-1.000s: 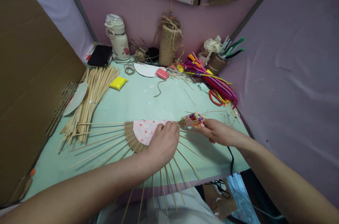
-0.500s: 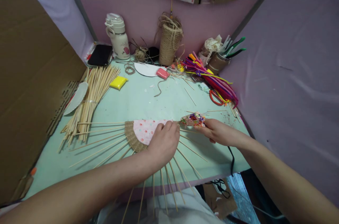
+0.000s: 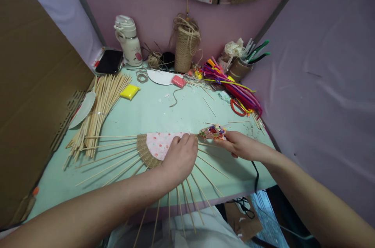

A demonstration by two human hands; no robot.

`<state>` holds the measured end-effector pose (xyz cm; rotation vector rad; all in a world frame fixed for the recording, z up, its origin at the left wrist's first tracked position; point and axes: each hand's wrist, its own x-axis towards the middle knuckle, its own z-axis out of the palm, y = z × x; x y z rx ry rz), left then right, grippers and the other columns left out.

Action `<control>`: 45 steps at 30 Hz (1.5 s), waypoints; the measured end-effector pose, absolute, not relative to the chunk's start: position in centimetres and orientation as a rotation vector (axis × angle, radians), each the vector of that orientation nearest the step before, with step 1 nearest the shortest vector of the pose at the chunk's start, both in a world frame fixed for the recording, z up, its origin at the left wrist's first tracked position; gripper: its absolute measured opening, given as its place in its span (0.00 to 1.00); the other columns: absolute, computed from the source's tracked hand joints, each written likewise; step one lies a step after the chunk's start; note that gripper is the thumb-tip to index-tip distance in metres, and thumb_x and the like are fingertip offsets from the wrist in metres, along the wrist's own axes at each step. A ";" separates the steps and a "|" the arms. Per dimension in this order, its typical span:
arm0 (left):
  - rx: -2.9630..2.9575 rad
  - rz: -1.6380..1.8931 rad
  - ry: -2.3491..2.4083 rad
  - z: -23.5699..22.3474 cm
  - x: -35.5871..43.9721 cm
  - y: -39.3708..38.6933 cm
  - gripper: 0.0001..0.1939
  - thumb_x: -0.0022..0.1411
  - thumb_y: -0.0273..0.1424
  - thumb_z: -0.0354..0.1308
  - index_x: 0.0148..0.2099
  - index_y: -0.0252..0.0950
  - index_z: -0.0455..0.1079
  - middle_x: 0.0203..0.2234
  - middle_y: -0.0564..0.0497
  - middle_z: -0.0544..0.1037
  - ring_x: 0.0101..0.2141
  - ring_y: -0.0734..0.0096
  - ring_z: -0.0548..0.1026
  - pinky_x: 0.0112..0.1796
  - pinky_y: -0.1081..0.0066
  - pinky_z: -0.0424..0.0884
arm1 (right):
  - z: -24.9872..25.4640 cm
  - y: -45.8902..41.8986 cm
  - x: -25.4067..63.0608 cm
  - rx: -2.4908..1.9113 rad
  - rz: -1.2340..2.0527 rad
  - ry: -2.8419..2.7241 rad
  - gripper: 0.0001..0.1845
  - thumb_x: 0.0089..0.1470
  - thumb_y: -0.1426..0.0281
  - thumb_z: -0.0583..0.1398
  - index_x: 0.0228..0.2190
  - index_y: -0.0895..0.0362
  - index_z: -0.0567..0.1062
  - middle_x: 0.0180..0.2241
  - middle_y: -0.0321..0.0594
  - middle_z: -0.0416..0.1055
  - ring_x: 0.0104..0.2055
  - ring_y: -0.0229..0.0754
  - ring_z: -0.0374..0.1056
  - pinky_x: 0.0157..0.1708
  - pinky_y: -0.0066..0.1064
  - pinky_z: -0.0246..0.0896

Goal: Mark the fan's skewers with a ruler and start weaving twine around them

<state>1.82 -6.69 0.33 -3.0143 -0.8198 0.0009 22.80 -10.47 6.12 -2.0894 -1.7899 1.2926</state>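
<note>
A half-round woven piece [image 3: 159, 144] lies near the table's front edge, its spotted pink-white centre bordered by a band of brown twine. Thin wooden sticks fan out from it, some past the table edge. My left hand [image 3: 182, 158] covers its right part, fingers curled and gripping near the top right corner; the fingertips are partly hidden. In my right hand [image 3: 238, 144] is a flower-patterned glue gun [image 3: 213, 132], its nozzle pointing left at that corner, close to my left fingers. A black cord [image 3: 256, 177] hangs below my right wrist.
A bundle of sticks [image 3: 104, 99] and a yellow packet [image 3: 129, 92] lie to the left. Along the back stand a white bottle [image 3: 129, 43], a twine spool [image 3: 186, 47] and a cup of tools [image 3: 240, 70]. Colourful pipe cleaners [image 3: 234, 88] and red-handled scissors [image 3: 238, 108] are at right.
Both hands, the woven piece and the glue gun hold the same position. Only the camera view has shifted very slightly.
</note>
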 end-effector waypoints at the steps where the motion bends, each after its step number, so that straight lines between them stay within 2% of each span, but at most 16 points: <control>1: -3.012 0.000 -0.820 0.3 1.8 -6.7 0.19 0.62 0.23 0.50 0.55 0.27 0.65 0.48 0.38 0.70 0.45 0.57 0.67 0.37 0.61 0.64 | 6.1 -10.5 22.8 -2.101 1.286 -1.788 0.24 0.54 0.48 0.54 0.27 0.57 0.67 0.15 0.31 0.61 0.18 0.36 0.57 0.21 0.28 0.53; 10: -3.022 -0.041 -0.813 0.1 1.7 -6.7 0.18 0.62 0.23 0.49 0.54 0.27 0.66 0.47 0.39 0.71 0.44 0.56 0.66 0.37 0.60 0.64 | 6.3 -10.5 22.7 -2.075 1.190 -1.805 0.19 0.55 0.55 0.54 0.33 0.58 0.73 0.18 0.34 0.65 0.21 0.38 0.61 0.23 0.28 0.57; 15: -3.025 -0.064 -0.818 -0.1 1.7 -6.7 0.18 0.62 0.23 0.49 0.54 0.27 0.66 0.47 0.39 0.71 0.44 0.55 0.66 0.37 0.60 0.64 | 6.2 -10.4 22.6 -2.067 1.064 -1.902 0.17 0.47 0.61 0.59 0.36 0.59 0.76 0.25 0.36 0.71 0.28 0.41 0.66 0.30 0.28 0.59; 19: -3.036 -0.037 -0.822 0.0 1.7 -6.7 0.18 0.61 0.22 0.49 0.54 0.27 0.66 0.47 0.38 0.71 0.44 0.55 0.66 0.37 0.60 0.64 | 6.0 -10.4 22.6 -2.147 0.984 -1.906 0.16 0.45 0.65 0.59 0.35 0.60 0.77 0.27 0.37 0.73 0.29 0.43 0.67 0.30 0.29 0.59; 23: -3.033 -0.027 -0.813 0.2 1.7 -6.7 0.19 0.62 0.22 0.48 0.55 0.26 0.65 0.47 0.37 0.70 0.44 0.56 0.66 0.37 0.60 0.64 | 5.8 -10.5 22.8 -2.160 0.972 -1.897 0.14 0.46 0.65 0.58 0.33 0.59 0.77 0.26 0.38 0.74 0.29 0.43 0.67 0.29 0.28 0.58; 38: -3.009 -0.031 -0.812 0.2 1.7 -6.7 0.20 0.62 0.23 0.50 0.56 0.27 0.65 0.48 0.38 0.70 0.45 0.56 0.66 0.37 0.61 0.63 | 5.9 -10.3 22.6 -2.151 0.956 -1.988 0.16 0.50 0.62 0.55 0.33 0.58 0.77 0.24 0.39 0.73 0.28 0.44 0.67 0.28 0.29 0.57; 45: -3.009 -0.046 -0.810 0.0 1.7 -6.8 0.18 0.61 0.23 0.50 0.53 0.28 0.66 0.48 0.39 0.71 0.44 0.56 0.66 0.36 0.62 0.63 | 5.7 -10.2 22.6 -2.155 0.967 -2.014 0.16 0.51 0.63 0.55 0.37 0.58 0.77 0.27 0.41 0.75 0.31 0.47 0.69 0.30 0.30 0.59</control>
